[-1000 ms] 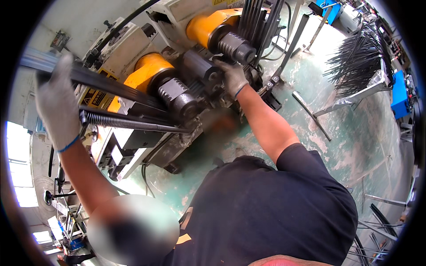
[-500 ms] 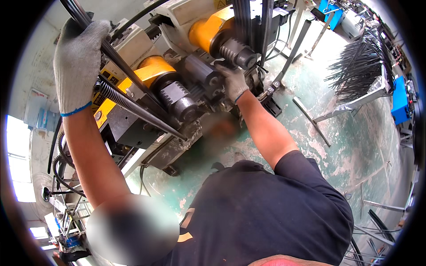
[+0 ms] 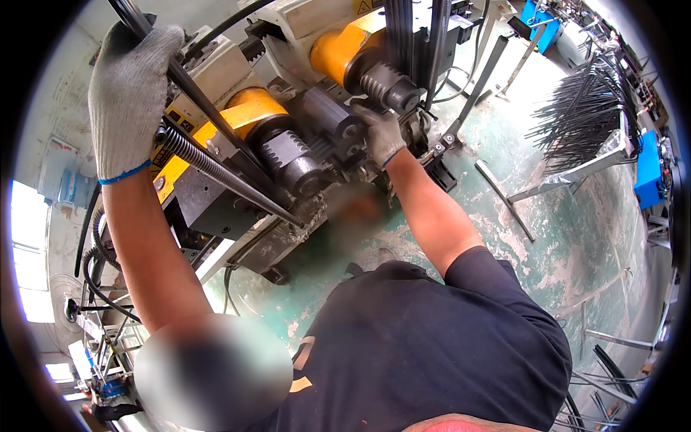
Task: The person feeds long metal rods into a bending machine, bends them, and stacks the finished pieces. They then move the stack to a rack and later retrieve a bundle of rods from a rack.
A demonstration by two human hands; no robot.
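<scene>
My left hand [image 3: 133,101], in a pale knitted glove with a blue cuff, is closed round long dark metal rods [image 3: 194,93] at the upper left. These rods slant down towards the machine's yellow-collared rollers. My right hand [image 3: 384,137], gloved alike, is at the machine's middle, against a dark angular metal block [image 3: 331,115]. Its fingers curl in beside the block, and what they hold is hidden. Left of the block is a toothed dark roller end [image 3: 291,162]; another toothed roller end [image 3: 389,86] sits just above my right hand. A coil spring on a rod [image 3: 223,176] runs below the dark rods.
Upright dark rods [image 3: 399,36] stand behind the right roller. On the right, a metal stand [image 3: 576,175] bears a heap of thin black rods [image 3: 586,108]. A blue box [image 3: 648,169] is beside it. The worn green floor [image 3: 504,216] spreads around the machine.
The view has shifted very slightly. Both hands keep their places, the left on the rods and the right at the block.
</scene>
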